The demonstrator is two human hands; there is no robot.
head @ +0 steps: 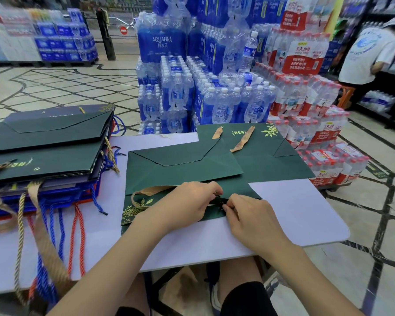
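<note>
Green paper bag (183,169): lies flat at the middle of the white table (294,213), folded base flap facing up, open end toward the person.
Left hand (187,202): rests on the bag's near end, fingers curled over the edge and gripping it; the fingertips are hidden.
Right hand (251,215): thumb and forefinger pinch a small dark strip (221,200) at that same edge, close against the left hand; what the strip is cannot be made out.
Ribbon handle (146,190): tan, loops out from under the left hand, its other end covered.
Second bag (267,156): same green, one corner under the first, two tan ribbons lying on it.
Stack of bags (46,151): piled at the table's left, blue, red and gold cords (43,224) hanging off the edge, cut off by the frame.
Water packs (192,87): shrink-wrapped, stacked behind the table.
Bystander (369,53): white shirt, far right, partly out of view.
</note>
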